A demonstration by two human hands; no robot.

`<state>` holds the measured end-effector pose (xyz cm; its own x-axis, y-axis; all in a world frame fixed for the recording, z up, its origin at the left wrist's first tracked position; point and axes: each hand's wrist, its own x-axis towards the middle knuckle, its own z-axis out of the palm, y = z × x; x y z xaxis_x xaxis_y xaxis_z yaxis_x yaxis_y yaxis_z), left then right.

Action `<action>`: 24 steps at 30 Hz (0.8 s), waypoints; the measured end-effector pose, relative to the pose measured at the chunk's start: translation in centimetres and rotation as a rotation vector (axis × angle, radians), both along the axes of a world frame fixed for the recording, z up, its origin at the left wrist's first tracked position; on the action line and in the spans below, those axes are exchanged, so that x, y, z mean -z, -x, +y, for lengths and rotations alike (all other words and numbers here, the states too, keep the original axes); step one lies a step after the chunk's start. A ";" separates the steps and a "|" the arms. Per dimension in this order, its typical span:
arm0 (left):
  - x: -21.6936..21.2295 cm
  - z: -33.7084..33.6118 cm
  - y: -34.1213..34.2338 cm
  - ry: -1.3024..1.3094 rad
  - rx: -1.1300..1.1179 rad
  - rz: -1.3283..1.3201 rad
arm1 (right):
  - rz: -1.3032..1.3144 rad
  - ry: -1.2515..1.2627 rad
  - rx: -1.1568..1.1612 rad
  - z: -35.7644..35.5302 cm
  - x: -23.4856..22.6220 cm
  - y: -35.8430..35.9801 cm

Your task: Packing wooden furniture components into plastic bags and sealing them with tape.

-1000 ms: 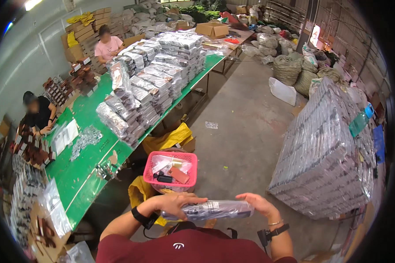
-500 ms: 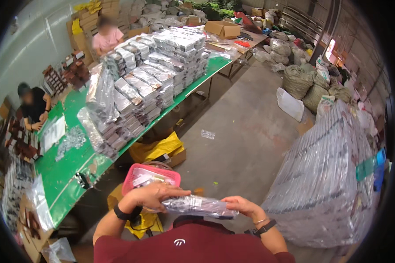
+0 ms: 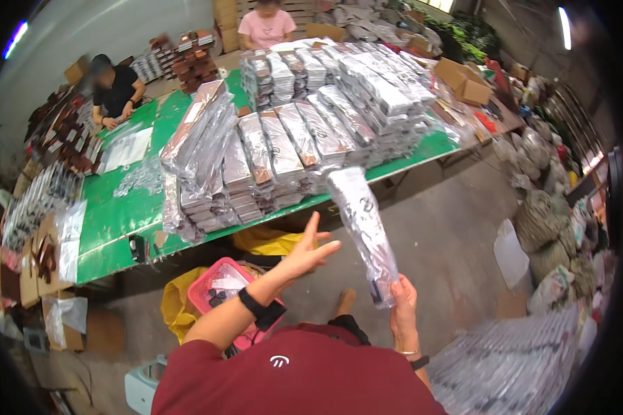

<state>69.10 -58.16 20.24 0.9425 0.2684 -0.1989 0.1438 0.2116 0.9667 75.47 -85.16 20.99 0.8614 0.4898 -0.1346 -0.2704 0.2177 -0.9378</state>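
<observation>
My right hand [image 3: 404,308] grips the lower end of a long, narrow package [image 3: 362,225] in clear crinkled plastic, silvery with dark print. The package stands tilted in front of me, its far end leaning toward the table's front edge. To the left of it, apart from the package, my left hand [image 3: 303,256] is raised with fingers spread and nothing in it. Beyond are stacks of similar wrapped packages [image 3: 277,149] on a green-topped table [image 3: 104,238].
Below the table edge stand a pink basket [image 3: 199,294] with small items and yellow bags [image 3: 175,297]. Wrapped packages [image 3: 512,360] are piled at lower right. Sacks [image 3: 543,221] line the right side. Two people [image 3: 118,93] work behind the table.
My left hand has let go of the package and opened. My right hand has swung it from level across my body to pointing toward the table. The view has turned toward the table.
</observation>
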 end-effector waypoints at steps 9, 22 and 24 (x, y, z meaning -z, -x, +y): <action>-0.5 3.8 -21.3 -0.105 -0.706 -0.277 | -0.113 -0.059 -0.246 13.8 0.0 -17.5; -0.2 15.1 -38.7 -0.201 -0.718 0.003 | 0.135 0.162 -0.435 13.6 6.1 -31.6; 1.7 15.9 -38.7 -0.219 -0.745 -0.037 | 0.130 0.186 -0.534 14.4 6.6 -31.7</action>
<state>107.79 -42.27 18.55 0.5030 0.8633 -0.0402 0.0051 0.0435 0.9990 107.21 -70.80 14.35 0.4721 0.8098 -0.3483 -0.4134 -0.1456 -0.8988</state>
